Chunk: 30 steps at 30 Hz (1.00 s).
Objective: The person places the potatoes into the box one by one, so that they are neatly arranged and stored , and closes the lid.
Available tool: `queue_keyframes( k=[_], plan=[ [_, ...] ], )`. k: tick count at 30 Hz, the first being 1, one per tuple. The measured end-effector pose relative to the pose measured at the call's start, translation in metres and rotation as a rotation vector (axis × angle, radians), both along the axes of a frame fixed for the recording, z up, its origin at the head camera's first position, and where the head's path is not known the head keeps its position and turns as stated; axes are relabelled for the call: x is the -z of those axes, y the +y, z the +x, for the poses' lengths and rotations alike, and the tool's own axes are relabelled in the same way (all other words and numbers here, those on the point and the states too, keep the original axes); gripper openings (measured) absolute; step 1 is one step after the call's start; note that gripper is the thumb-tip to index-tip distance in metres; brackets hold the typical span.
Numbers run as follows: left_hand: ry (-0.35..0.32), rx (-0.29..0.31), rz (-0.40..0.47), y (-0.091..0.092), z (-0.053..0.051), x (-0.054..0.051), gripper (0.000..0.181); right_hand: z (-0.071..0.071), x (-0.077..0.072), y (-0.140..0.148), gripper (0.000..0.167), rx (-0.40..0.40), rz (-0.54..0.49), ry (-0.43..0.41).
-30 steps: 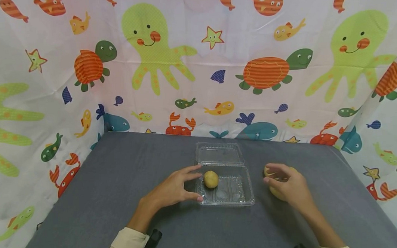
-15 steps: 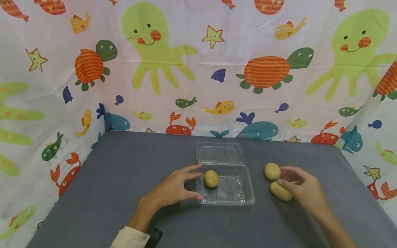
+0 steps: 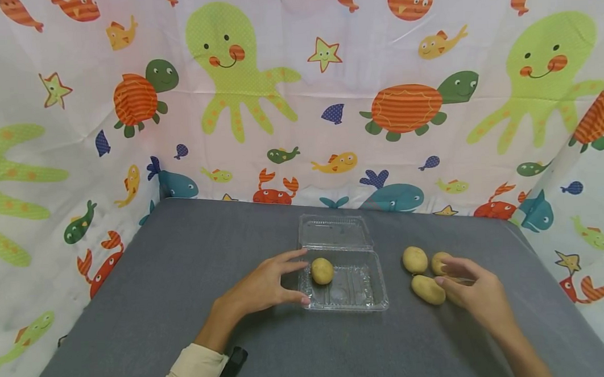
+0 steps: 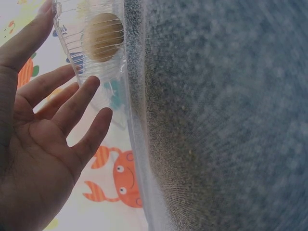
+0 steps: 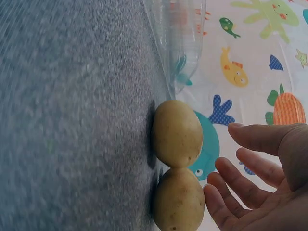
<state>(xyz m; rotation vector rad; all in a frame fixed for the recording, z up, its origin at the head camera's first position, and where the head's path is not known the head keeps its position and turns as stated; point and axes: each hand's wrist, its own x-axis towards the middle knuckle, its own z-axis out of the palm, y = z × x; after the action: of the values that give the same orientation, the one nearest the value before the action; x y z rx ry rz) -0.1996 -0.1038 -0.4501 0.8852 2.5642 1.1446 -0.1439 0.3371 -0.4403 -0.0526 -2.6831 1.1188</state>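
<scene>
A clear plastic clamshell container (image 3: 360, 279) lies with its lid folded back, and one potato (image 3: 322, 271) sits at its left inside. My left hand (image 3: 266, 284) is at the container's left side, fingers spread and thumb near the front corner; whether every fingertip touches is unclear. In the left wrist view, the left hand (image 4: 53, 130) holds nothing in its palm. To the right of the container, several potatoes (image 3: 415, 260) lie grouped. My right hand (image 3: 479, 293) hovers over the right part of this group, partly hiding a potato. The right wrist view shows the right hand (image 5: 264, 178) with loosely bent fingers beside two potatoes (image 5: 177, 134).
The dark grey cloth-covered table (image 3: 192, 240) lies under everything. Behind and at both sides hangs a white curtain (image 3: 293, 18) printed with sea animals. The container's lid (image 3: 334, 232) extends toward the back of the table.
My right hand has moved right and slightly toward me, uncovering more of the potatoes. The left hand, the container and the potato inside it have stayed in place.
</scene>
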Motion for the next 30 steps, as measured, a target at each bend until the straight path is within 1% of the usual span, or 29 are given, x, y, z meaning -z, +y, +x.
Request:
queue_keyframes(
  k=[3,10,18,25,30],
  plan=[
    [0.003,-0.003,0.004,0.000,0.000,0.000,0.079,0.001,-0.001,0.003,0.048,0.006,-0.003,-0.009],
    [-0.002,-0.005,-0.002,0.000,0.000,0.000,0.080,0.003,-0.002,0.010,0.055,0.033,0.017,-0.087],
    [-0.004,-0.001,0.000,0.000,0.000,0.000,0.080,0.005,0.001,0.018,0.055,0.043,0.068,-0.104],
    [-0.003,-0.001,-0.003,0.000,0.000,-0.001,0.080,0.005,0.000,0.021,0.060,0.038,0.090,-0.198],
    [-0.003,-0.001,-0.006,0.000,0.000,-0.001,0.080,0.006,0.002,0.023,0.058,0.038,0.095,-0.215]
  ],
)
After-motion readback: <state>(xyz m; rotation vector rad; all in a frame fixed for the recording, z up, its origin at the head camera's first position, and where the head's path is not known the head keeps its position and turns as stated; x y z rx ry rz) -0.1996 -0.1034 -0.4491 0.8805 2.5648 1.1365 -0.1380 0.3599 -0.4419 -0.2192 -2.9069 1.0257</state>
